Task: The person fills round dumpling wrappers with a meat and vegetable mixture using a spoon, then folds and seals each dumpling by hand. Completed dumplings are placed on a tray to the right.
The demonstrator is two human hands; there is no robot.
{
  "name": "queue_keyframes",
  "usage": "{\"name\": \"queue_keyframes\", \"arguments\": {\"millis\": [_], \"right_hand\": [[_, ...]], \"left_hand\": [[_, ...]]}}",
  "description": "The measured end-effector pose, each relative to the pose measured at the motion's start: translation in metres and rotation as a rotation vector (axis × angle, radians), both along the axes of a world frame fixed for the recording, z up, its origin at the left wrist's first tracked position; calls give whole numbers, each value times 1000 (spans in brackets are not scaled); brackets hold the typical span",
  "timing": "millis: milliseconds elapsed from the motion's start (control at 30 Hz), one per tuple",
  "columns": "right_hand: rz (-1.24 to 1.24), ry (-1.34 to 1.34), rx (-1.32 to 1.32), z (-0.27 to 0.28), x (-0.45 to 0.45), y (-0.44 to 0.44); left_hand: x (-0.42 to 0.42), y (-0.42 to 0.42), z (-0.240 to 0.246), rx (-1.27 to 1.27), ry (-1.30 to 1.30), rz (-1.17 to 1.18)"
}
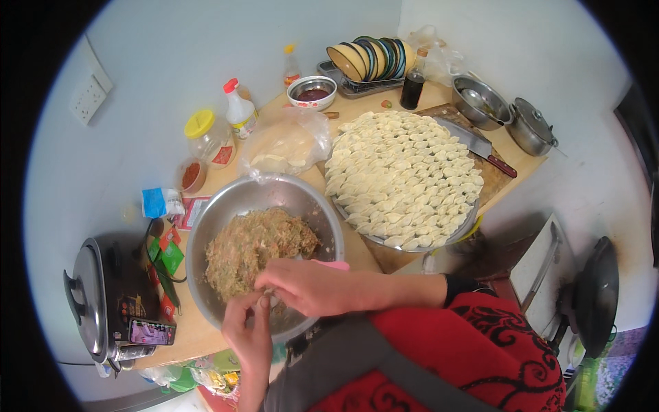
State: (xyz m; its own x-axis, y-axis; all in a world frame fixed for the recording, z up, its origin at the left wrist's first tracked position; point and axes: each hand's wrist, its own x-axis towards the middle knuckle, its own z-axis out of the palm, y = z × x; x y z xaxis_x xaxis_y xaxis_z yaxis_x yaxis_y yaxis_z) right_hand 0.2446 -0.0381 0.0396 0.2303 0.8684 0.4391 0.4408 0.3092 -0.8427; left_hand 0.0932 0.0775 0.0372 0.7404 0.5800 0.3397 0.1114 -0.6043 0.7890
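Over the near part of a large stainless steel bowl [337, 232], my left hand [248, 316] and my right hand [314, 288] meet at the fingertips. Between them they pinch a small pale dumpling [273, 298], mostly hidden by my fingers. A heap of minced filling [252, 244] with green and orange flecks lies in the bowl beneath. A pink handle [334, 265] shows just behind my right wrist. To the right, many folded dumplings [401, 175] cover a round metal tray [466, 232]. Behind the bowl, a clear plastic bag [288, 131] holds pale dough wrappers [278, 162].
A cleaver [473, 141] lies on a wooden board [497, 177] beyond the tray. A soy sauce bottle [412, 85], bowl rack [370, 85] and metal pot [530, 129] stand behind. At left are a yellow-lidded jar [211, 141], an electric cooker [118, 288] and a phone [152, 331].
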Motion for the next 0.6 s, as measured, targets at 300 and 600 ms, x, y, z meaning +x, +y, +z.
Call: {"name": "queue_keyframes", "arguments": {"millis": [300,600], "right_hand": [[50,24,67,-6,33,-19],[51,58,161,-18,51,-26]], "left_hand": [[19,-25,5,-4,15,9],[32,-45,1,-48,6,96]]}}
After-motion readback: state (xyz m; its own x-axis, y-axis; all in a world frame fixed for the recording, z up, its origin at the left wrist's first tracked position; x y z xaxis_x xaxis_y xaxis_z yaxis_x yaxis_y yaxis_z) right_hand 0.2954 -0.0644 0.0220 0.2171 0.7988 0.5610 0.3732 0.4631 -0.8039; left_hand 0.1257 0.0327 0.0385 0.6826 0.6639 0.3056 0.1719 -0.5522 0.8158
